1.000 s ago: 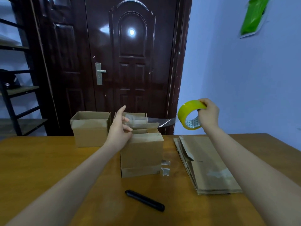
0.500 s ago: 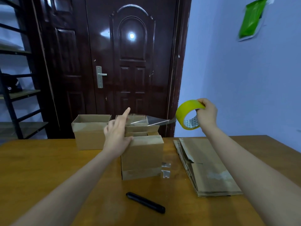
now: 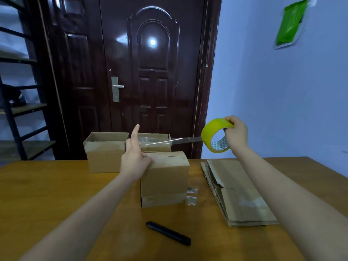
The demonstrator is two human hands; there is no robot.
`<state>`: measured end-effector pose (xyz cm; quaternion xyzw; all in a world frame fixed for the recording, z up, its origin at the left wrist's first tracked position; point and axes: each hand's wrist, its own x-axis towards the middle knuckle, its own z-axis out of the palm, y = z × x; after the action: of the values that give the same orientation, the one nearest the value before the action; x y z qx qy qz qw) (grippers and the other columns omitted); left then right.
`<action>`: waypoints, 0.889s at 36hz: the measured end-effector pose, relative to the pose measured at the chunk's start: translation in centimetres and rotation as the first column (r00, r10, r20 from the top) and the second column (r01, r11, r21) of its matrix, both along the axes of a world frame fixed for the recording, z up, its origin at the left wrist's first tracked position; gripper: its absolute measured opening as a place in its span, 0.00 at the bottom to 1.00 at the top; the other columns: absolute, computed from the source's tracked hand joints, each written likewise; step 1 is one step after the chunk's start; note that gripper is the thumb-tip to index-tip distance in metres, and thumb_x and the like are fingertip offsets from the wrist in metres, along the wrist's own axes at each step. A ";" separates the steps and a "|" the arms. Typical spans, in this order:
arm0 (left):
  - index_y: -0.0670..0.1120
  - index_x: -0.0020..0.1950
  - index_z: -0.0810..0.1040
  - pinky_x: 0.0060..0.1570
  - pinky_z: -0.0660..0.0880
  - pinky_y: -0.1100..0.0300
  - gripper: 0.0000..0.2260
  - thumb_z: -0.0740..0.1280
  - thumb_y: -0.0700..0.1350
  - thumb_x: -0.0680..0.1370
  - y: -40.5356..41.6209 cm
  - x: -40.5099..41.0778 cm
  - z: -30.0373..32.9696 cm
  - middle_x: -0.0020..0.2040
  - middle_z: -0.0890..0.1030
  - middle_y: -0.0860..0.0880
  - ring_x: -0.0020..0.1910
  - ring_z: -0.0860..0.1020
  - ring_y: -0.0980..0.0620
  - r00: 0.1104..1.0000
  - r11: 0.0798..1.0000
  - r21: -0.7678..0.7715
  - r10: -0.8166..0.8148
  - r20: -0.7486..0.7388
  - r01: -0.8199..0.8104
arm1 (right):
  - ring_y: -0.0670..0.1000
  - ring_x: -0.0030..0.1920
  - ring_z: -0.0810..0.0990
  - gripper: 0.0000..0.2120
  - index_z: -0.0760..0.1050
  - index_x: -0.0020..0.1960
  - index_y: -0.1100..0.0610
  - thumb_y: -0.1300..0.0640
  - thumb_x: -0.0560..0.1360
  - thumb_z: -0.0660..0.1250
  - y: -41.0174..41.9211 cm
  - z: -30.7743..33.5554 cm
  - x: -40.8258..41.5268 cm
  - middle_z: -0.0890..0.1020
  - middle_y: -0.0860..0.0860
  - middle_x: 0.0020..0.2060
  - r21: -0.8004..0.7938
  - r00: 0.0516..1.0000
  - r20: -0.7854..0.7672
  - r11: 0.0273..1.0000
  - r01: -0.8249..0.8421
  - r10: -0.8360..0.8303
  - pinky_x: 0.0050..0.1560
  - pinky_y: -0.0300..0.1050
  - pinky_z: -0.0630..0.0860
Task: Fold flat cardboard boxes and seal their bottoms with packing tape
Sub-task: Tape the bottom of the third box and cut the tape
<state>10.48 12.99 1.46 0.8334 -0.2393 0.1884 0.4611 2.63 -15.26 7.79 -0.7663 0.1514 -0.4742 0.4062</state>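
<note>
A folded cardboard box [image 3: 165, 178] stands in the middle of the wooden table [image 3: 47, 194], its closed flaps facing up. My left hand [image 3: 134, 161] rests against the box's top left edge, thumb on the flap seam and index finger pointing up, and holds the end of a clear tape strip [image 3: 180, 141]. The strip runs taut above the box to a yellow tape roll [image 3: 212, 132], which my right hand [image 3: 237, 134] grips in the air to the right. A stack of flat cardboard boxes [image 3: 243, 200] lies at the right.
Two open-topped boxes [image 3: 105, 153] [image 3: 156, 140] stand behind the middle box. A black cutter [image 3: 168, 233] lies in front of it, and small tape scraps [image 3: 191, 196] lie by its right side. A dark door [image 3: 150, 81] and a metal shelf [image 3: 22, 110] are beyond the table.
My left hand has come down onto the box's top left edge with the tape end, and the strip has stretched longer between it and the roll. The right hand has barely moved.
</note>
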 end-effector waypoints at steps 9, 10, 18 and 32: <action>0.59 0.76 0.44 0.37 0.73 0.68 0.52 0.77 0.38 0.67 -0.1 0.0 -0.5 0.68 0.66 0.46 0.40 0.79 0.59 0.994 0.987 -0.152 0.036 -0.104 -0.052 | 0.53 0.42 0.74 0.14 0.77 0.46 0.58 0.73 0.70 0.58 1.2 -2.0 1.2 0.78 0.53 0.40 -0.122 0.988 -0.139 0.991 0.052 -0.069 0.38 0.42 0.66; 0.59 0.76 0.44 0.39 0.75 0.65 0.52 0.77 0.38 0.67 -0.1 0.0 -0.6 0.67 0.66 0.46 0.40 0.79 0.59 0.993 0.984 -0.171 0.036 -0.110 -0.055 | 0.53 0.42 0.74 0.14 0.77 0.46 0.59 0.72 0.71 0.58 1.3 -2.2 1.3 0.78 0.53 0.40 -0.126 0.986 -0.147 0.991 0.055 -0.073 0.37 0.42 0.65; 0.60 0.74 0.49 0.48 0.80 0.54 0.49 0.78 0.38 0.66 -0.2 0.6 -1.1 0.66 0.65 0.45 0.42 0.81 0.57 0.980 0.951 -0.299 0.022 -0.198 -0.082 | 0.53 0.41 0.73 0.13 0.75 0.44 0.58 0.73 0.72 0.57 1.9 -3.4 2.4 0.77 0.54 0.40 -0.125 0.981 -0.179 0.991 0.049 -0.071 0.33 0.41 0.65; 0.57 0.72 0.51 0.40 0.74 0.65 0.47 0.79 0.39 0.65 -0.4 0.9 -1.8 0.62 0.68 0.44 0.43 0.81 0.57 0.983 0.941 -0.331 0.011 -0.182 -0.072 | 0.52 0.43 0.74 0.13 0.76 0.45 0.57 0.71 0.74 0.57 1.2 -5.9 3.5 0.79 0.53 0.41 0.029 0.974 -0.226 0.999 0.034 -0.026 0.35 0.40 0.67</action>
<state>11.39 12.59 -0.36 0.7610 -0.1440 0.1610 0.6118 6.18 -14.02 1.85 -0.8060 0.2157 -0.3879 0.3917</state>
